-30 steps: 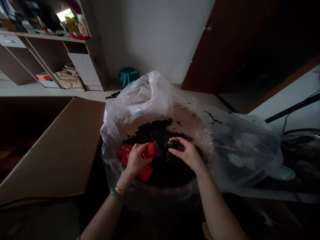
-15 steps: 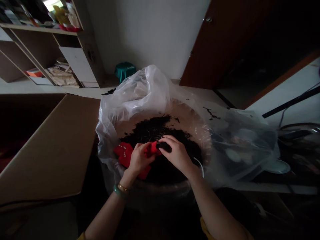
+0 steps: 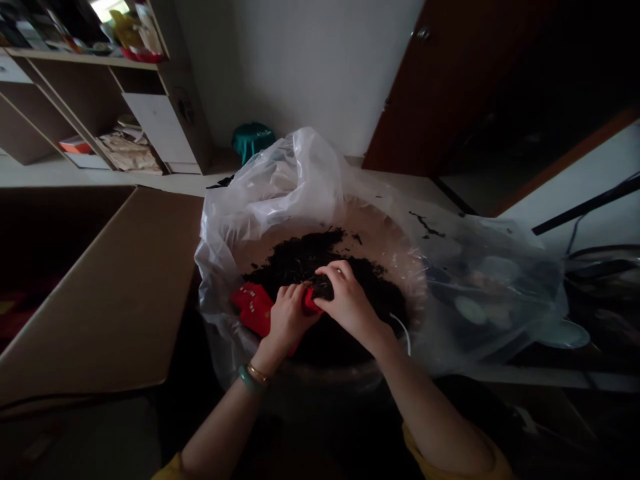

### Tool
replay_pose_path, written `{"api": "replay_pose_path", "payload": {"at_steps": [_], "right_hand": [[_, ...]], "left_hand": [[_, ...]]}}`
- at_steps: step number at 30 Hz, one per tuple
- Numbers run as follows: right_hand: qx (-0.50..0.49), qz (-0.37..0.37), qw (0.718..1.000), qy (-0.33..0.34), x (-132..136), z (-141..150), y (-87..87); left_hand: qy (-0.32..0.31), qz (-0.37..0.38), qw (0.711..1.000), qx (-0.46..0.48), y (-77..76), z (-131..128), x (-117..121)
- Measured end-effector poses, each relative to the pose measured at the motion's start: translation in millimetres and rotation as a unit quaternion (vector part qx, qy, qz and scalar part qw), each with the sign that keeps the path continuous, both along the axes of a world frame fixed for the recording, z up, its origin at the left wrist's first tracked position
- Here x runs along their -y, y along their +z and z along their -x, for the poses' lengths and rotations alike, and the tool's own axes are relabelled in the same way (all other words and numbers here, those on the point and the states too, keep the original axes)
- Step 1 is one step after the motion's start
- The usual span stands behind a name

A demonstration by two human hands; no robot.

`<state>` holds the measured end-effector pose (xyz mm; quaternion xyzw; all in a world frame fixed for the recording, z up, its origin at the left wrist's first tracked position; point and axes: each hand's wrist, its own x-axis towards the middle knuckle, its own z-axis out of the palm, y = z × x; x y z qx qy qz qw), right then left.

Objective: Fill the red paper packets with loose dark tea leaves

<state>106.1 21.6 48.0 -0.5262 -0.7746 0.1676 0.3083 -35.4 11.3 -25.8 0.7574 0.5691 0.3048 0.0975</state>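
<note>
My left hand (image 3: 289,312) is closed around a small red pouch or bag (image 3: 310,302), whose mouth is bunched beside the fingers. At that mouth, my right hand (image 3: 349,293) has its thumb and fingers curled round a clump of dark, shredded, leaf-like material (image 3: 323,287). More red pieces (image 3: 253,310) with small pale marks lie left of my left hand; whether they are separate from the held one I cannot tell. Under both hands is a loose heap of the dark shreds (image 3: 300,259) in a wide round basin lined with clear plastic sheet (image 3: 313,177).
An open cardboard box (image 3: 100,287) stands at the left. The plastic spreads rightward over pale objects (image 3: 480,310). A white cord-like strip (image 3: 401,332) lies at the basin's right. Behind are a shelf unit (image 3: 160,120), a green stool-like item (image 3: 253,140) and a brown door (image 3: 400,100).
The right fingers have opened wider around a bigger visible clump of dark shreds at the red mouth. The left hand has shifted slightly right and closed over more of the red pouch.
</note>
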Motion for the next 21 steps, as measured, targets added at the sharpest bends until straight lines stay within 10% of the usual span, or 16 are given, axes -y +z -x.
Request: {"api": "replay_pose_path", "payload": {"at_steps": [21], "right_hand": [[0.133, 0.005, 0.985, 0.109, 3, -4, 17.0]], "left_hand": [[0.051, 0.041, 0.997, 0.041, -0.5, 2, -4]]}}
